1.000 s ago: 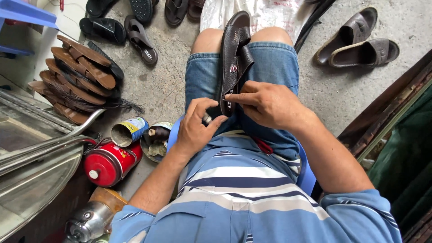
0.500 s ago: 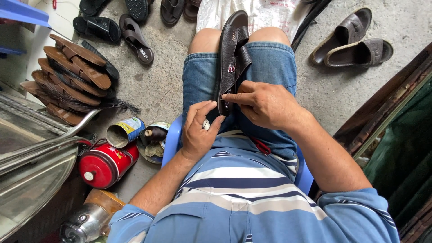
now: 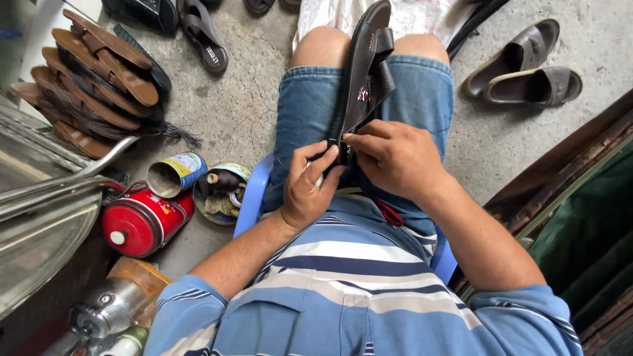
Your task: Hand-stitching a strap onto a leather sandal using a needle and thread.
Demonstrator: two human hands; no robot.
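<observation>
Head view, looking straight down at a lap in denim shorts (image 3: 303,112) and a striped blue shirt (image 3: 356,283). Dead centre: a dark brown sandal (image 3: 366,72), lying lengthwise along the lap, toe end out at twelve o'clock past the knees, heel end drawn in toward the belly. Left hand (image 3: 306,191) at seven o'clock of the sandal, grip clenched around the heel end, thumb up against the sole edge. Right hand (image 3: 395,158) at five o'clock of it, fingertips pinched down on the heel end right beside the left thumb; something small between those fingertips, too tiny to make out. Both hands touching, knuckle to thumb.

Under the legs, a blue plastic chair (image 3: 254,198), its rim showing at eight o'clock of the hands. Just beside it on the concrete floor (image 3: 250,99), a round tin (image 3: 221,191) holding spools and odds and ends, and an open can (image 3: 173,175) lying on its side. At nine o'clock of those, a red canister (image 3: 142,221). Up at ten o'clock, a stack of brown sandals (image 3: 92,79), fanned out, with a dark sandal (image 3: 201,36) near it. Over at two o'clock, well apart from the hands, a grey-brown pair of slip-ons (image 3: 524,72) side by side. Far left edge, a shiny metal frame (image 3: 46,191); bottom left, a metal tool (image 3: 105,310) on a wooden block.
</observation>
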